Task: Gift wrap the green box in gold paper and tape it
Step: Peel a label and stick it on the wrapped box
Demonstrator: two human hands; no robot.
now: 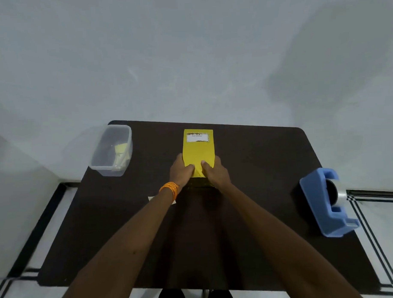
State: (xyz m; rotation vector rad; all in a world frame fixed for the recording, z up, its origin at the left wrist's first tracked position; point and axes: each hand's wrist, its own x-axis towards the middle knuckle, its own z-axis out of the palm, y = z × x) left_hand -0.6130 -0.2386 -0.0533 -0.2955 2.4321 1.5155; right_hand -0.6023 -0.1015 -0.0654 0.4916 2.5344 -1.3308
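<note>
I am watching through the head camera, and the box lies at the middle of the dark table, its long side running away from me. The gold paper covers the whole top. Only a dark strip at the near end, between the wrists, looks like the box itself. A white label sits on the paper at the far end.

Both hands clasp the near end. The left hand curls round the near left corner and the right hand round the near right one. The 2 thumbs press down on the paper side by side. I judge this grip pins the wrap flat and tight so the loose near end can be folded without the sheet slipping.

The blue tape dispenser stands well apart at the right edge, within reach of the right hand. Using it would mean letting go on that side, so the left thumb would have to hold the fold alone. A clear plastic tub with yellow scraps sits at the far left corner, out of the way. Orange bangles ring the left wrist.
</note>
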